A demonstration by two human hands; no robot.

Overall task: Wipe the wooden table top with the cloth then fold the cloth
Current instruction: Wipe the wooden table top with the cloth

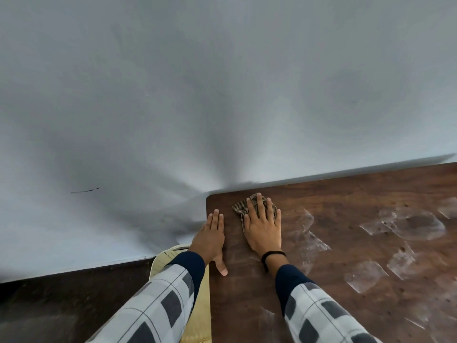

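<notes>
The dark wooden table top [346, 243] fills the lower right, its far left corner near the wall. A small striped brown cloth [241, 207] lies bunched near that corner. My right hand [263, 227] presses flat on the cloth with straight, spread fingers, covering most of it. My left hand [212, 237] rests flat on the table's left edge, fingers straight, thumb pointing back along the edge. It holds nothing. Whitish smears and tape-like marks [400, 224] show on the wood to the right.
A pale grey wall [197, 95] rises directly behind the table. A cream plastic chair [163, 263] stands left of the table under my left arm. Dark floor [61, 305] lies at the lower left.
</notes>
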